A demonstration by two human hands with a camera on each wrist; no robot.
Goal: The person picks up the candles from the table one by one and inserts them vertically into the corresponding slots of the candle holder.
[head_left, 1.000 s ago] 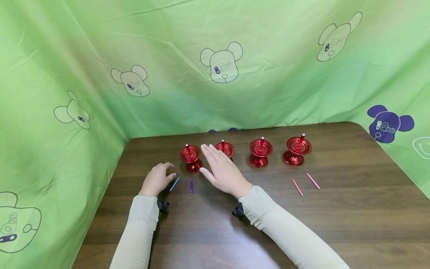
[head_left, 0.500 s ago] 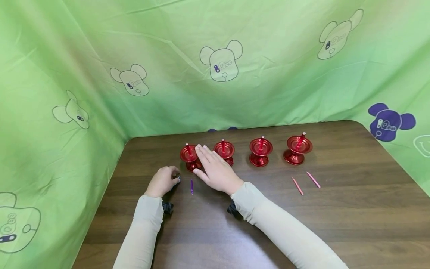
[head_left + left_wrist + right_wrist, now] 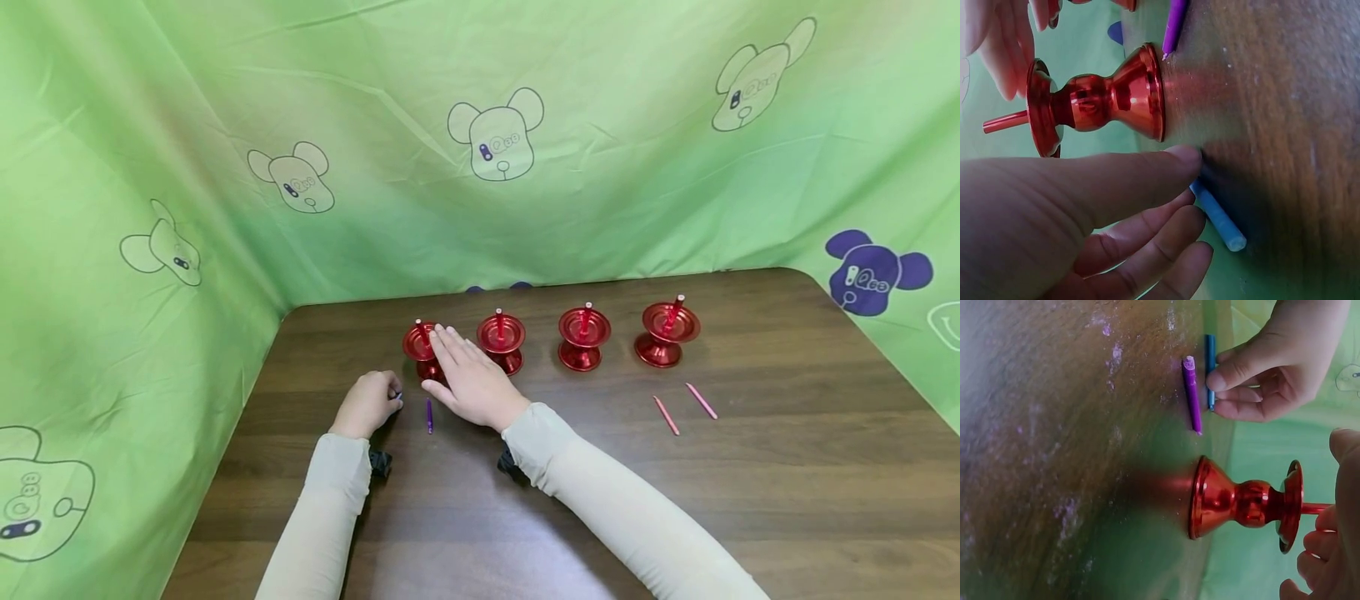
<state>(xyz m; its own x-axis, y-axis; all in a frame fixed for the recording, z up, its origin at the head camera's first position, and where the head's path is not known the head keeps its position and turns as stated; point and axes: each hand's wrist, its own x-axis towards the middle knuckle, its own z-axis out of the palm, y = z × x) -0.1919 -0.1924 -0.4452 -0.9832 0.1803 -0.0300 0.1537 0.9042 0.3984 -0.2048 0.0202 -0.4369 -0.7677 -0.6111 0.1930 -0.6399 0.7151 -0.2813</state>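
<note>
My left hand (image 3: 367,404) pinches a thin blue candle (image 3: 1221,219) between thumb and fingers, low at the tabletop. In the head view the fingers hide most of that candle. To its right a purple candle (image 3: 430,417) lies on the table. A shiny red candle holder (image 3: 1216,500) stands upright just beyond, with a thin red stem rising from its dish. My right hand (image 3: 472,379) reaches across that leftmost holder with extended fingers, partly covering it in the head view. In the right wrist view its fingers are right by the stem.
Three more red candle holders stand in a row to the right: one (image 3: 501,333) beside my right hand, another (image 3: 581,337), and the last (image 3: 663,333). Two pink candles (image 3: 666,415) lie in front of the rightmost one. A green printed cloth (image 3: 390,225) hangs behind the wooden table (image 3: 787,467).
My left hand has moved slightly right and closed its fingertips on the blue candle. My right hand has shifted left, from near the second holder to over the leftmost one.
</note>
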